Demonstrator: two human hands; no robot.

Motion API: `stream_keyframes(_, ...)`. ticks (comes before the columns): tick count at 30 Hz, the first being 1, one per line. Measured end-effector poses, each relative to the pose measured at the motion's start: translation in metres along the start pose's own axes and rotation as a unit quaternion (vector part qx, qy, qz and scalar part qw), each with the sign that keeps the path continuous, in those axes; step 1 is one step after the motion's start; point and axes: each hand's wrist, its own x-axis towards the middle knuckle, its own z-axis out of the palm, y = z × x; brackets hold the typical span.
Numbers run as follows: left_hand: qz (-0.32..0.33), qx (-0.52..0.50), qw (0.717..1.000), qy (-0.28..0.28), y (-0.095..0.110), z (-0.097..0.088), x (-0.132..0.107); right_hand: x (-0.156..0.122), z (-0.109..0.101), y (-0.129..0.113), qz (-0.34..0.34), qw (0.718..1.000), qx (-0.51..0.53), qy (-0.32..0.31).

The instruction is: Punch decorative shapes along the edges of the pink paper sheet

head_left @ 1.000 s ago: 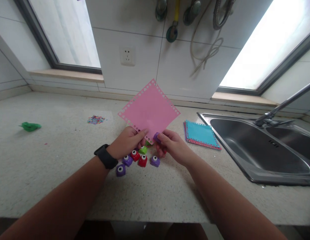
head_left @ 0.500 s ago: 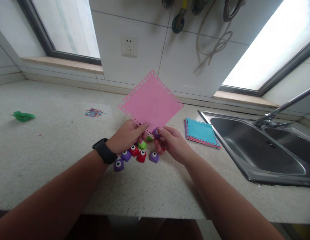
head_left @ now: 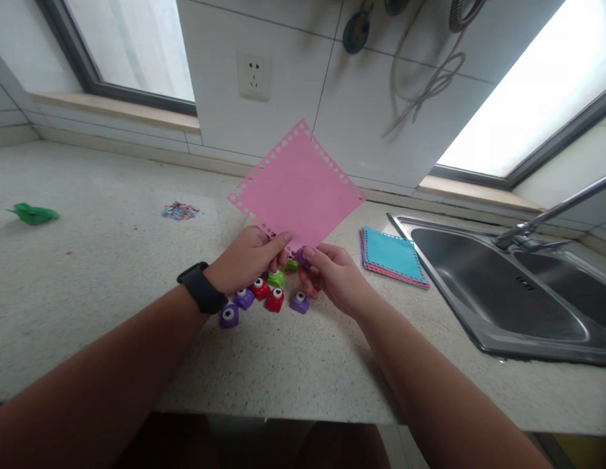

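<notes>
My left hand (head_left: 256, 258) pinches the lower edge of a pink sheet of paper (head_left: 299, 185), which is held up with one corner pointing away from me. Small punched shapes run along its edges. In my right hand (head_left: 334, 273) is a purple craft punch (head_left: 303, 256), set at the sheet's lower corner with my thumb on top of it. Below my hands, several more punches lie on the counter, among them a red punch (head_left: 274, 299), a green punch (head_left: 276, 279) and a purple punch (head_left: 299, 301). My fingers partly hide some of them.
Right of my hands lies a stack of punched paper sheets (head_left: 393, 256), blue on top, beside a steel sink (head_left: 502, 286). Colourful paper bits (head_left: 179, 211) form a pile at the left on the counter (head_left: 112, 293). Farther left is a crumpled green object (head_left: 34, 213).
My right thumb has moved onto the top of the purple punch and covers its button. The sheet sits slightly higher in view, and the camera has shifted a little.
</notes>
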Motion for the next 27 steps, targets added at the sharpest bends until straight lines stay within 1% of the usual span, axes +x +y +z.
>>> stream_keyframes(7, 0.001, 0.008, 1.000, -0.001, 0.0008, -0.0008, -0.0001, 0.0001, 0.0002, 0.0000, -0.003, 1.000, 0.006, 0.004)
stream_keyframes(12, 0.003, 0.008, 1.000, -0.004, -0.0007, -0.0009, 0.0000, 0.0004, -0.0007, 0.0008, -0.008, 1.000, 0.010, -0.005)
stream_keyframes(27, 0.002, -0.007, 1.000, -0.005, -0.0009, 0.0006, -0.0005, -0.0008, -0.0008, -0.0002, -0.013, 1.000, -0.005, -0.001)
